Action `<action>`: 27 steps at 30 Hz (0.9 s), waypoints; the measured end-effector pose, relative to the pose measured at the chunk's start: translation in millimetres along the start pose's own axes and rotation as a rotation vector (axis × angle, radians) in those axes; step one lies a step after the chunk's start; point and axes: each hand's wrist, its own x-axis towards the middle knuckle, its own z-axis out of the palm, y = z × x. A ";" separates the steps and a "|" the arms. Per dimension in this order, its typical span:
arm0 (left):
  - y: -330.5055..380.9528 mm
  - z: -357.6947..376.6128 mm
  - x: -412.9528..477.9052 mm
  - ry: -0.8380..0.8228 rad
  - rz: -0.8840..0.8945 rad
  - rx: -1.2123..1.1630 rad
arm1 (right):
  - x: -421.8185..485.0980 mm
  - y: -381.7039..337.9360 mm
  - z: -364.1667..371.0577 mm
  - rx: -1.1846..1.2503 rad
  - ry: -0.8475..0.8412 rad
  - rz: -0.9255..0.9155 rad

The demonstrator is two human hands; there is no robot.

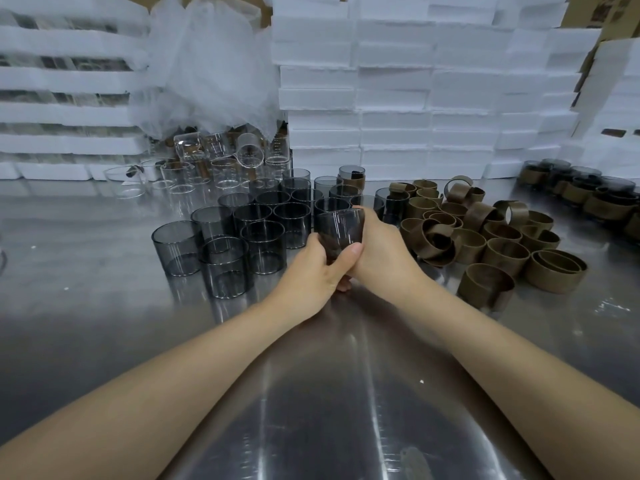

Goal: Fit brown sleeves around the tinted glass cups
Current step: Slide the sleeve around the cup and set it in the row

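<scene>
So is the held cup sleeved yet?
Partly, it seems: cup bare on top; brown sleeve shows low between left hand and right hand.

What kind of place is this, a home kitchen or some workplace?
Probably a packing or assembly workshop. Dozens of identical tinted glass cups stand on a steel table, a pile of brown sleeves lies beside them, and stacked white foam trays fill the back.

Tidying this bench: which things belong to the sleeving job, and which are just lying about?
Job: held cup, gripped by left hand and right hand; tinted cups; loose sleeves; sleeved cups.
Lying about: clear glasses; foam blocks; plastic wrap.
</scene>
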 end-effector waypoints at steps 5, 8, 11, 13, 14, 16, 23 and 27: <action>-2.8 0.0 1.5 0.011 -0.010 0.016 | 5.1 1.4 -2.4 -0.244 -0.060 0.034; -4.3 0.2 1.7 0.038 -0.029 0.030 | 3.7 5.1 -4.4 -0.358 -0.075 0.055; -2.1 -0.3 2.7 0.079 -0.013 -0.034 | -1.0 9.6 -2.9 -0.353 -0.062 0.113; 0.8 -3.1 3.4 0.091 0.016 -0.121 | -4.0 9.6 1.7 -0.299 -0.034 0.117; 1.7 -4.5 3.5 0.089 0.015 -0.189 | -3.8 9.8 4.1 -0.285 -0.003 0.092; 3.5 -6.3 2.6 0.091 -0.015 -0.313 | -2.4 10.7 5.3 -0.218 0.069 0.021; 5.4 -10.8 2.0 0.022 -0.143 -0.646 | -3.7 10.2 -2.5 0.213 -0.068 -0.203; 6.7 -13.4 3.9 0.007 -0.138 -0.817 | -5.5 8.9 -1.3 0.335 -0.147 -0.243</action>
